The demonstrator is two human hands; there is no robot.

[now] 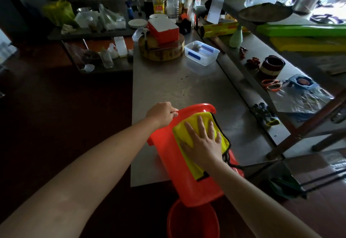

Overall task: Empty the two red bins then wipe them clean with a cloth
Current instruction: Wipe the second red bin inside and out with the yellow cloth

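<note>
My left arm [74, 172]: closest to me, reaching from the lower left corner across to the bin.
Table [168, 80]: a long steel top running away from me, its near end right under my hands.
Bin on the table [187, 181]: red, lying on its side, mouth pointing away from me, base hanging out past the table's near edge.
Second bin [187, 222]: red, upright on the floor, directly below that overhanging base.
Chopping block [161, 50]: round and wooden, at the far end of the table, with a red box [164, 29] on top.
Cloth [184, 132]: yellow with a dark edge, spread over the upper side of the lying bin.
Plastic tub [202, 52]: clear, just right of the block.
My right hand [203, 142]: flat, fingers spread, pressing the cloth down onto the bin.
My left hand [162, 113]: fingers curled over the bin's rim on its left side, gripping it.
</note>
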